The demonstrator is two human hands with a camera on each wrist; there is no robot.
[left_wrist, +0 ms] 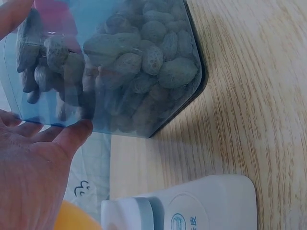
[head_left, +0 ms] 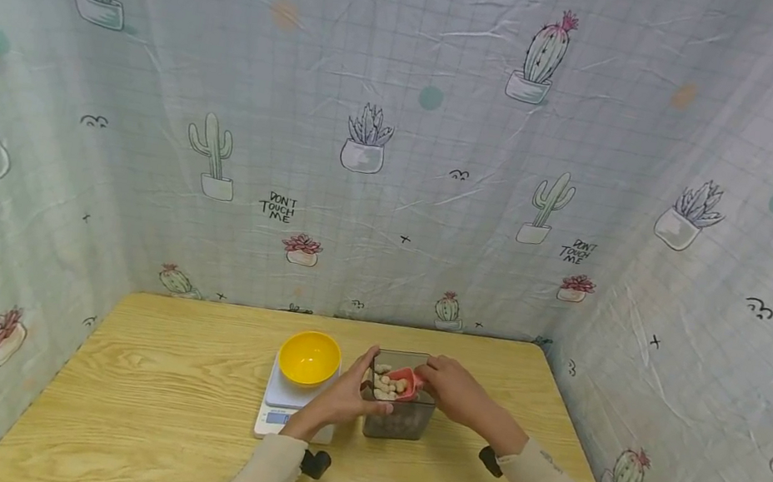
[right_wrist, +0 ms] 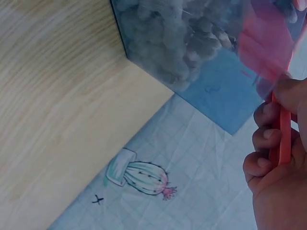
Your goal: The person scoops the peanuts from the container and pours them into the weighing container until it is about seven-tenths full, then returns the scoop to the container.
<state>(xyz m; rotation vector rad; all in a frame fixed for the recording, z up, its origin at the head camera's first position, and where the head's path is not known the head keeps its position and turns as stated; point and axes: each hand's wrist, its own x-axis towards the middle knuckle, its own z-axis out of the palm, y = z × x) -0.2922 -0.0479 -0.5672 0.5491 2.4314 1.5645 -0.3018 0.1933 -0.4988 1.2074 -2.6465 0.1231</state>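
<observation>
A clear grey plastic container (head_left: 395, 426) with unshelled peanuts (left_wrist: 153, 62) stands on the table. My left hand (head_left: 342, 398) grips its left side, thumb along the near wall and fingers at the far left. Inside the container is a red scoop (head_left: 408, 377), with peanuts at its mouth. The scoop's handle (right_wrist: 285, 136) is held in my right hand (head_left: 457, 389), fingers curled round it at the container's right rim. Through the tinted wall, the right wrist view shows the scoop's head above the heap of peanuts.
Left of the container, a yellow bowl (head_left: 311, 351) sits on a white kitchen scale (head_left: 269, 426), whose display is partly covered by my left hand. Wood-grain table (head_left: 166, 383) surrounds them. A cactus-print curtain (head_left: 390, 216) hangs behind the table and at both sides.
</observation>
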